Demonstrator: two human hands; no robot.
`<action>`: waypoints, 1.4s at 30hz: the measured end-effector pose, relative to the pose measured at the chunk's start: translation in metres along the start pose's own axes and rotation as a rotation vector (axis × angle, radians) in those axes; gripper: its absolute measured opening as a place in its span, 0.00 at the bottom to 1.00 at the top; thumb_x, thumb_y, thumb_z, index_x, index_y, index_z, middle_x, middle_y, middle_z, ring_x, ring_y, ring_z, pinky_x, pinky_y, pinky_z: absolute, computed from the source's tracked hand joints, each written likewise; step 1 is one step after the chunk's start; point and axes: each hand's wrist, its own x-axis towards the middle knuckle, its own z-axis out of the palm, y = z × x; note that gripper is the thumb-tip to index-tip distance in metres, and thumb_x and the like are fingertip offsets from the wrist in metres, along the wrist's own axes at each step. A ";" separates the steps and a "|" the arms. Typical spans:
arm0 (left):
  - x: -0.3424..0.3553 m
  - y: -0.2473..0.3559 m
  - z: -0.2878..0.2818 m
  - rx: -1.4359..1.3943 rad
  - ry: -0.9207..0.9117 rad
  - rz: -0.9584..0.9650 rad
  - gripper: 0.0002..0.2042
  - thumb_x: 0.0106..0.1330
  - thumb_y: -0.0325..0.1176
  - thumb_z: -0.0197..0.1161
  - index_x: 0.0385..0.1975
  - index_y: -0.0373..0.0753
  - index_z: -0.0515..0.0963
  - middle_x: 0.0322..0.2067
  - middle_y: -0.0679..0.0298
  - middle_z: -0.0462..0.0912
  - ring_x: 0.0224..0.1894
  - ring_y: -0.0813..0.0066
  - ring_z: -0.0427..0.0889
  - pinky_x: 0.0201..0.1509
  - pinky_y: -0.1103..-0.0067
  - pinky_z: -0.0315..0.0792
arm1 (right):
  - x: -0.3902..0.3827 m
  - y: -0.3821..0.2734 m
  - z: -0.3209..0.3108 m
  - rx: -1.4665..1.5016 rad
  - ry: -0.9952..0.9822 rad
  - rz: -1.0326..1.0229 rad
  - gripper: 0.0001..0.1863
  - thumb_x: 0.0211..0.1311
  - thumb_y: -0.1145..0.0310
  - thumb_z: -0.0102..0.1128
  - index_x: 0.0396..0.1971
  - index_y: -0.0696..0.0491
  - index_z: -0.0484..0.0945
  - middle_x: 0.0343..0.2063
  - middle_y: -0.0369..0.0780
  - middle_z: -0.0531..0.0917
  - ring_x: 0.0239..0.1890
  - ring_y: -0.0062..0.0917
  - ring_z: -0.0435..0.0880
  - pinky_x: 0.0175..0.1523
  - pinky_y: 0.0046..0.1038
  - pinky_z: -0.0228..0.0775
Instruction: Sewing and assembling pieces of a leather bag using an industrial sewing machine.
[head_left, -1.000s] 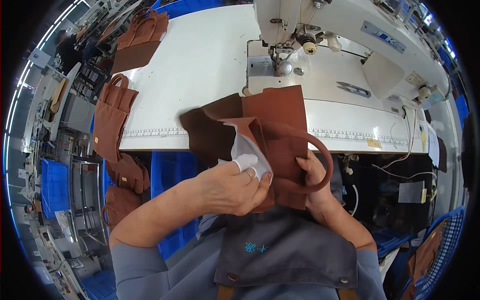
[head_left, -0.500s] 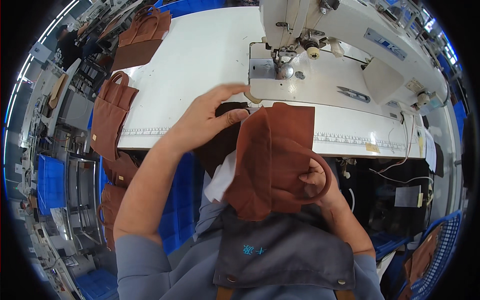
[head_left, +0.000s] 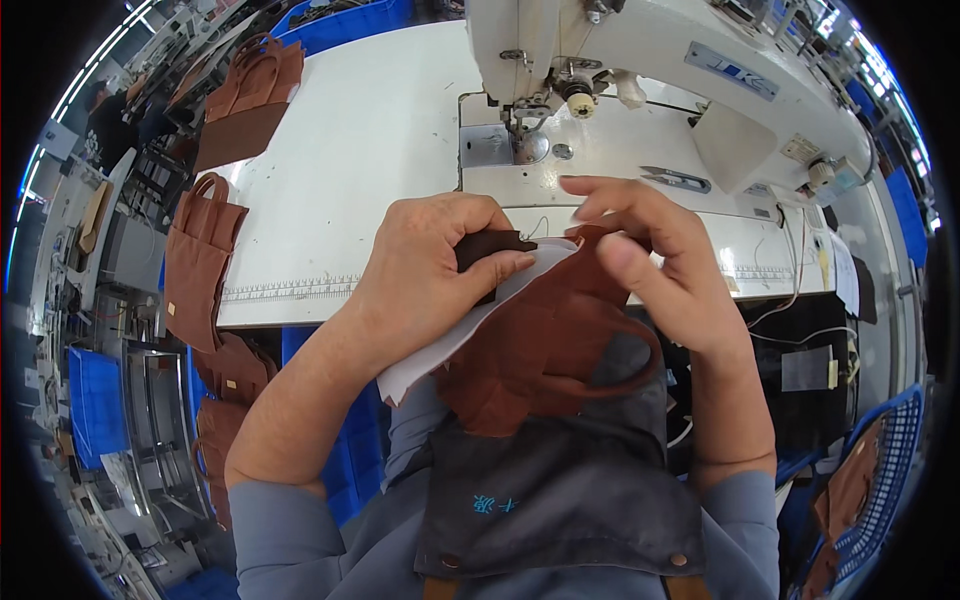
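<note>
A reddish-brown bag panel [head_left: 520,345] with a looped handle [head_left: 640,375] hangs over my lap at the table's front edge. Along its upper left side shows a white layer [head_left: 440,348]. Thumb and fingers of my left hand [head_left: 405,265] pinch a dark brown piece [head_left: 490,247] by the white layer's top. My right hand [head_left: 675,265] is at the panel's upper right corner, thumb and index finger apart; its other fingers are partly hidden. Just beyond both hands is the sewing machine [head_left: 530,120], its needle area free of cloth.
Thread snips [head_left: 675,179] lie on the white table [head_left: 370,130] right of the needle. Brown bag pieces [head_left: 205,255] drape over the table's left edge, with more [head_left: 250,100] behind. Blue crates [head_left: 98,400] stand at left; a blue basket [head_left: 880,490] with brown pieces is at right.
My right hand has left the handle and risen to the panel's top corner. My left hand has closed on the dark brown piece. The panel has turned, showing more white layer.
</note>
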 end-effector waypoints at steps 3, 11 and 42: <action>-0.002 0.005 -0.004 -0.025 0.008 -0.116 0.10 0.56 0.30 0.73 0.29 0.31 0.81 0.26 0.54 0.83 0.27 0.63 0.82 0.33 0.73 0.74 | 0.013 -0.005 0.009 -0.577 -0.038 -0.336 0.14 0.63 0.60 0.68 0.37 0.56 0.80 0.47 0.47 0.84 0.38 0.35 0.86 0.44 0.29 0.77; -0.011 0.002 0.000 -0.016 -0.013 -0.083 0.10 0.58 0.27 0.75 0.28 0.30 0.80 0.23 0.65 0.81 0.29 0.86 0.75 0.32 0.83 0.72 | 0.013 -0.001 0.022 -0.448 -0.069 -0.128 0.10 0.58 0.67 0.69 0.33 0.56 0.80 0.28 0.43 0.84 0.28 0.33 0.85 0.35 0.30 0.76; -0.021 -0.010 -0.012 -0.066 -0.170 -0.193 0.09 0.58 0.27 0.75 0.25 0.31 0.81 0.22 0.63 0.82 0.28 0.81 0.79 0.35 0.82 0.70 | 0.004 0.019 0.031 -0.307 -0.125 0.022 0.06 0.52 0.72 0.72 0.24 0.56 0.84 0.21 0.41 0.84 0.23 0.32 0.83 0.31 0.27 0.74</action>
